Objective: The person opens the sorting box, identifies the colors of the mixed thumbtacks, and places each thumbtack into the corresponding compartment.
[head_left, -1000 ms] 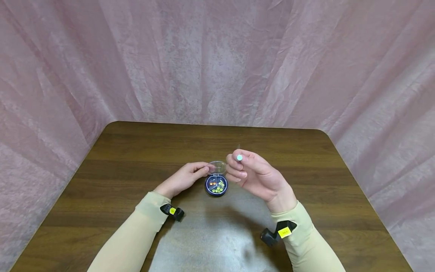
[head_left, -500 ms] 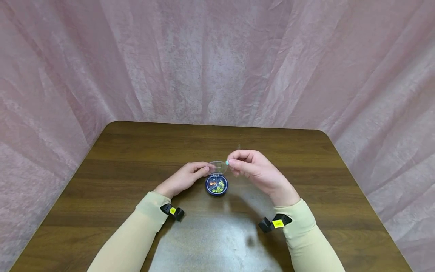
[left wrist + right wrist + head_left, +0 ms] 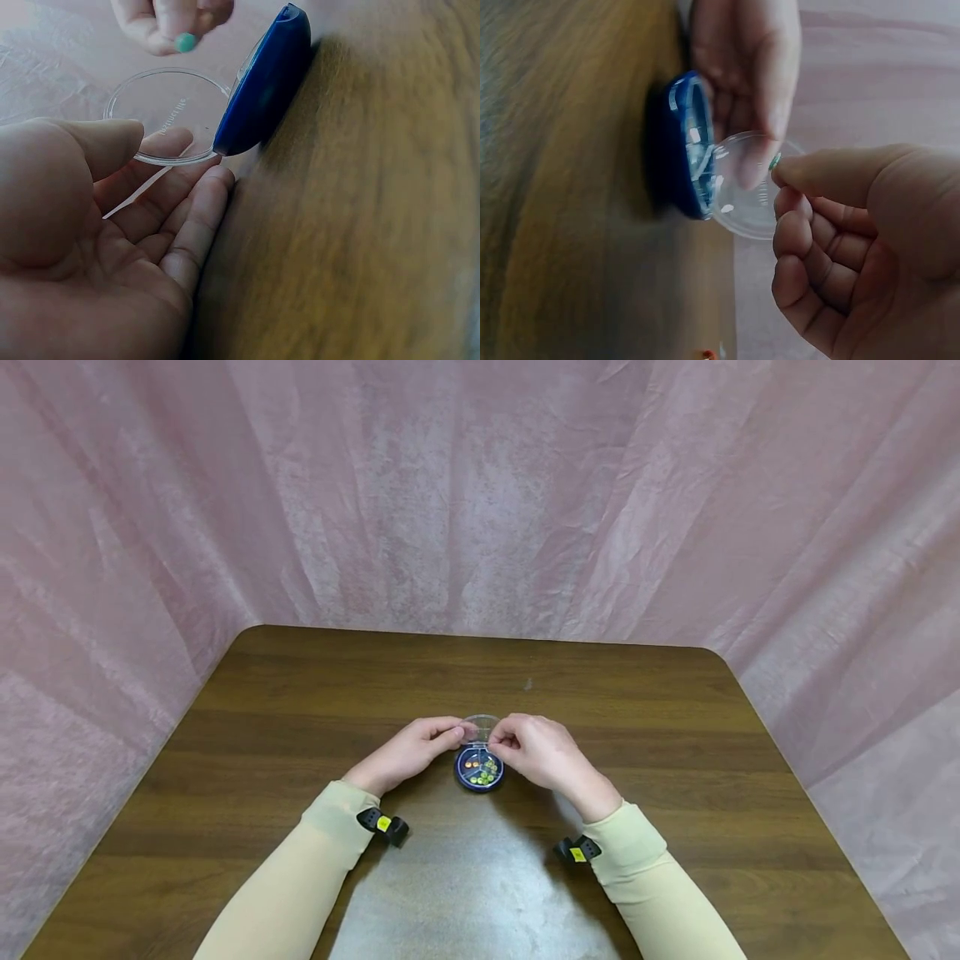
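Observation:
A round blue pill case point(image 3: 480, 787) stands on the table with its clear lid point(image 3: 176, 97) raised. My left hand point(image 3: 412, 750) pinches the edge of that lid between thumb and fingers, seen closest in the left wrist view. Dividers split the case into compartments, which hold orange pieces point(image 3: 471, 765) at the left and several yellow-green ones point(image 3: 482, 779) at the front and right. Above the case's right side, my right hand point(image 3: 542, 752) pinches a small round green piece point(image 3: 185, 43) between thumb and forefinger. From the head view that piece is hidden by the fingers.
The brown wooden table point(image 3: 337, 677) ends at a pink curtain point(image 3: 480, 510) behind. A small clear fleck point(image 3: 528, 684) lies on the tabletop beyond my right hand. A tiny red-orange thing point(image 3: 708, 354) shows at the right wrist view's bottom edge.
My right hand has turned over and moved left and down with the green piece, from beside the lid to over the case. The left hand has kept its hold on the lid.

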Tool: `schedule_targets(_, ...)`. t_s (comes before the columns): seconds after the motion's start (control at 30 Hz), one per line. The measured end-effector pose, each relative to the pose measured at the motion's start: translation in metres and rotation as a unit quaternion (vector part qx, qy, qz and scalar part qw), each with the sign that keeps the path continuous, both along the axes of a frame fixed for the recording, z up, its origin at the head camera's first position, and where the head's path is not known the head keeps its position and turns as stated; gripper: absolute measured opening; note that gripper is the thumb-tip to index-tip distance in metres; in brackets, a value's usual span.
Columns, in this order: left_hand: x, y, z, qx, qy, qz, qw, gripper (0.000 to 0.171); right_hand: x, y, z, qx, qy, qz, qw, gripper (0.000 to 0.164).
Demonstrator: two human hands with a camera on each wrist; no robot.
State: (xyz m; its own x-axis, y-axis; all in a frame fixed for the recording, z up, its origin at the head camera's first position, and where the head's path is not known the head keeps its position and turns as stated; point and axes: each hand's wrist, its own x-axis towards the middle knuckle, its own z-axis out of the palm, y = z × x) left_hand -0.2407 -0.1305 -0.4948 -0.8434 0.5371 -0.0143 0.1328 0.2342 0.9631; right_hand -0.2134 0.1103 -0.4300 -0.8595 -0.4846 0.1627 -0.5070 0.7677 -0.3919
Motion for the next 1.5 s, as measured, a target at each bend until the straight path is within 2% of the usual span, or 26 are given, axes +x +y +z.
schedule_targets(0.5,0.0,0.002,0.003,-0.001,-0.013,0.006,0.9999,0.04,-0.001,0.0,-0.018,0.087,0.04,0.019,0.995,0.011)
schedule_targets(0.77,0.0,0.002,0.003,-0.001,-0.015,0.005,0.9999,0.04,-0.002,0.002,-0.019,0.089,0.029,0.04,0.995,0.008)
schedule_targets(0.93,0.0,0.002,0.003,-0.003,-0.014,0.005,0.9999,0.04,-0.002,0.006,-0.014,0.078,0.022,0.034,0.996,0.009)
schedule_targets(1.07,-0.001,0.003,0.001,-0.001,-0.012,0.006,0.9999,0.04,-0.005,0.015,-0.007,0.065,0.022,0.012,0.998,0.009)
schedule_targets(1.23,-0.001,0.002,0.001,-0.013,-0.009,0.008,0.9998,0.04,-0.014,0.036,-0.001,0.052,0.033,-0.049,0.997,0.01)
schedule_targets(1.37,0.0,0.001,0.003,-0.018,-0.008,0.011,0.9997,0.038,-0.023,0.05,-0.005,0.059,0.025,-0.09,0.994,0.009)
schedule_targets(1.5,0.001,0.0,0.002,-0.022,-0.005,0.014,0.9997,0.035,-0.028,0.058,-0.011,0.069,0.0,-0.11,0.992,0.005)
